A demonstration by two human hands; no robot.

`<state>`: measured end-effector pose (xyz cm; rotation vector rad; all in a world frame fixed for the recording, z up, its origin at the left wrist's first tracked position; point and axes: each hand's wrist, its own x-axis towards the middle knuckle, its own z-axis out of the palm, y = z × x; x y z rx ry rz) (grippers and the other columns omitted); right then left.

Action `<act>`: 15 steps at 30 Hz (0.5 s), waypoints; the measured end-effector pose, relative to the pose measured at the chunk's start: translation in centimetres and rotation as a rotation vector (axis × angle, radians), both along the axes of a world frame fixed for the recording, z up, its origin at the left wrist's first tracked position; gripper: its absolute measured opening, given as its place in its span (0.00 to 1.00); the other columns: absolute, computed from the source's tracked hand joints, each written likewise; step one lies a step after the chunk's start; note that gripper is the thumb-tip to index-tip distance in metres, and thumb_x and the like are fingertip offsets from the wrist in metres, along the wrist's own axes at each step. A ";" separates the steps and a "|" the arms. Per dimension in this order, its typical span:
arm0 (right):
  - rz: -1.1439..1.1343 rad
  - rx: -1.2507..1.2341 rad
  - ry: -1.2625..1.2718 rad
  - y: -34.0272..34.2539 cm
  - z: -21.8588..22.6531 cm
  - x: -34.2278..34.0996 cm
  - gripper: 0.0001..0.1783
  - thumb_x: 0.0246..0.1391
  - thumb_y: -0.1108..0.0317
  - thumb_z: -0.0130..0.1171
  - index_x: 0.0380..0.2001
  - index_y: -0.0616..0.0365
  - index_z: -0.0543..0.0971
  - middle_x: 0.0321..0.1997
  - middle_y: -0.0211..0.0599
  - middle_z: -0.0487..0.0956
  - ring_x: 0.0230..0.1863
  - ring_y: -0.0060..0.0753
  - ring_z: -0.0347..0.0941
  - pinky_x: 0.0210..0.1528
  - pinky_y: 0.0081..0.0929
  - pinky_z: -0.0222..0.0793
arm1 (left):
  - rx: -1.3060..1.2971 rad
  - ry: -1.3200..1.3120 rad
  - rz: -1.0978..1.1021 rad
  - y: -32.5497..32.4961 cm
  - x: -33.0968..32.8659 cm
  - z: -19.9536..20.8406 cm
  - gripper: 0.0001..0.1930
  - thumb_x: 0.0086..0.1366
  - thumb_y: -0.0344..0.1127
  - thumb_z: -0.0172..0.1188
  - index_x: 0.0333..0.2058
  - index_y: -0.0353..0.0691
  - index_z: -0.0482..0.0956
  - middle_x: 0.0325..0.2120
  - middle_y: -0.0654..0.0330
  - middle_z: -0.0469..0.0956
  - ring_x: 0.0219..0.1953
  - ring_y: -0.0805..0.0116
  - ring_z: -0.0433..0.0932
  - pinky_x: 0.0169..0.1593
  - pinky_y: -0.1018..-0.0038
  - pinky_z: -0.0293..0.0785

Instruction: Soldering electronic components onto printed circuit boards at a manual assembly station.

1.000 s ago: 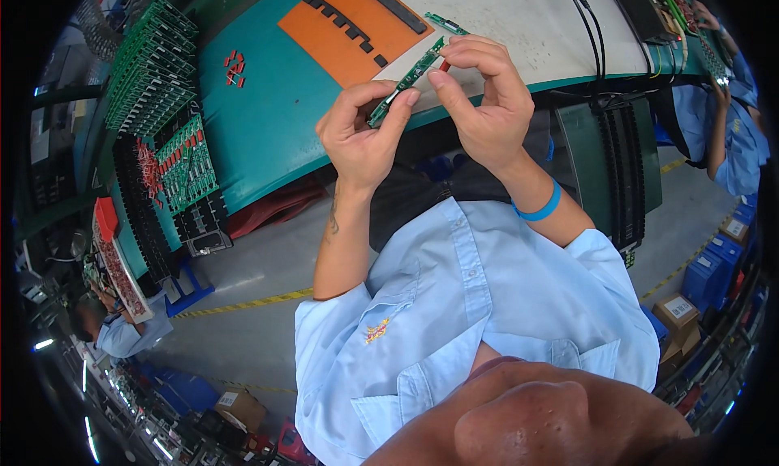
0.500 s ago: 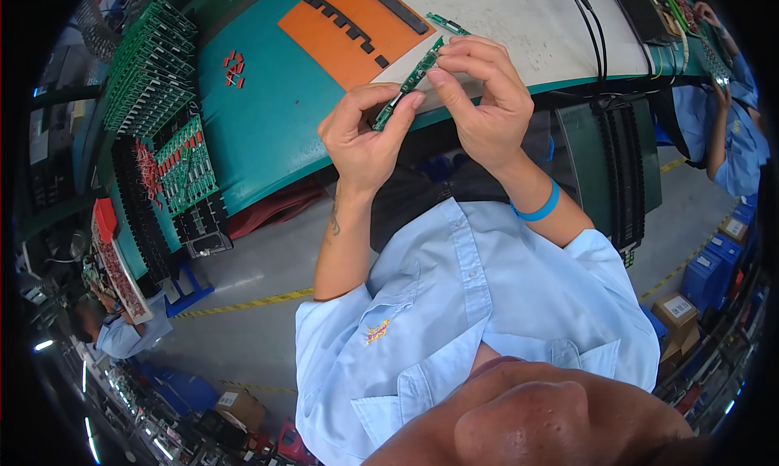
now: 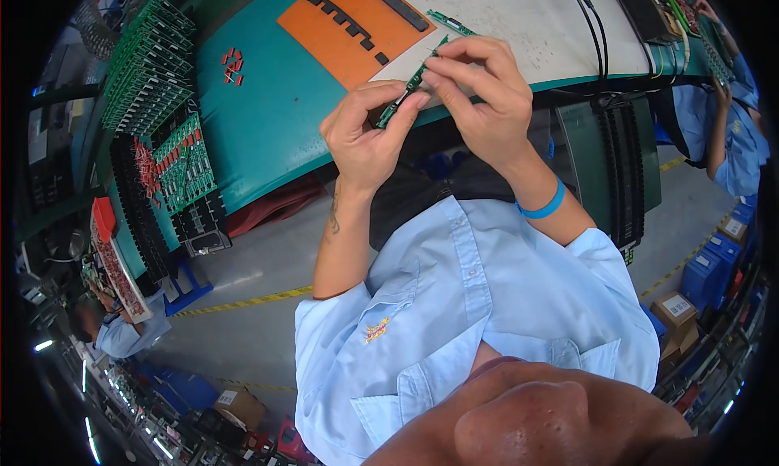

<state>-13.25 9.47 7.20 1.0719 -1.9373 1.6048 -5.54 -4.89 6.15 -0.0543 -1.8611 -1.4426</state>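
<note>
Over the bench's near edge I hold a narrow green circuit board (image 3: 415, 82), tilted with its far end up to the right. My left hand (image 3: 367, 133) pinches its lower end between thumb and fingers. At the upper part, the fingertips of my right hand (image 3: 485, 92) are closed against the board's side. Thin wire leads stick out there; whether a small component sits between those fingertips is hidden. Another green circuit board (image 3: 450, 23) lies on the white surface just beyond my right fingers.
An orange sheet (image 3: 341, 48) with black strips lies ahead on the green bench mat (image 3: 268, 133). Small red components (image 3: 233, 66) are scattered to its left. Farther left stand stacked green boards (image 3: 150, 64) and a populated board panel (image 3: 185, 166). Black cables (image 3: 596, 28) cross the right side.
My right fingertips have slid a little down and left along the board, and thin leads now show beside them. My left hand keeps its pinch, nearly still.
</note>
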 end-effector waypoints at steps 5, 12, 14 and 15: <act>0.068 0.000 -0.160 0.6 0.4 -0.8 0.11 0.51 0.83 0.65 0.40 0.65 0.84 0.48 0.39 0.78 0.47 0.31 0.74 0.49 0.23 0.73 | 0.046 -0.040 0.003 -0.1 0.2 0.0 0.12 0.51 0.21 0.75 0.33 0.34 0.81 0.30 0.58 0.84 0.27 0.73 0.78 0.31 0.82 0.75; 0.231 -0.199 -0.415 1.3 0.5 -1.3 0.15 0.55 0.83 0.62 0.47 0.68 0.79 0.48 0.41 0.78 0.45 0.28 0.75 0.50 0.19 0.74 | 0.089 -0.037 -0.029 -0.4 0.1 -0.1 0.12 0.52 0.21 0.74 0.34 0.34 0.81 0.30 0.57 0.84 0.28 0.73 0.80 0.33 0.83 0.76; 0.318 -0.141 -0.433 1.6 0.4 -1.3 0.16 0.56 0.83 0.62 0.48 0.69 0.78 0.47 0.41 0.78 0.43 0.28 0.76 0.49 0.18 0.74 | 0.057 -0.048 -0.038 -0.5 0.2 -0.1 0.12 0.53 0.21 0.73 0.35 0.33 0.81 0.30 0.57 0.84 0.28 0.73 0.80 0.33 0.83 0.76; 0.317 -0.128 -0.440 1.7 0.4 -1.3 0.16 0.56 0.83 0.62 0.48 0.69 0.78 0.47 0.41 0.78 0.43 0.28 0.76 0.49 0.18 0.74 | 0.058 -0.053 -0.039 -0.5 0.2 0.0 0.12 0.53 0.21 0.73 0.35 0.33 0.81 0.30 0.57 0.84 0.28 0.73 0.80 0.33 0.83 0.76</act>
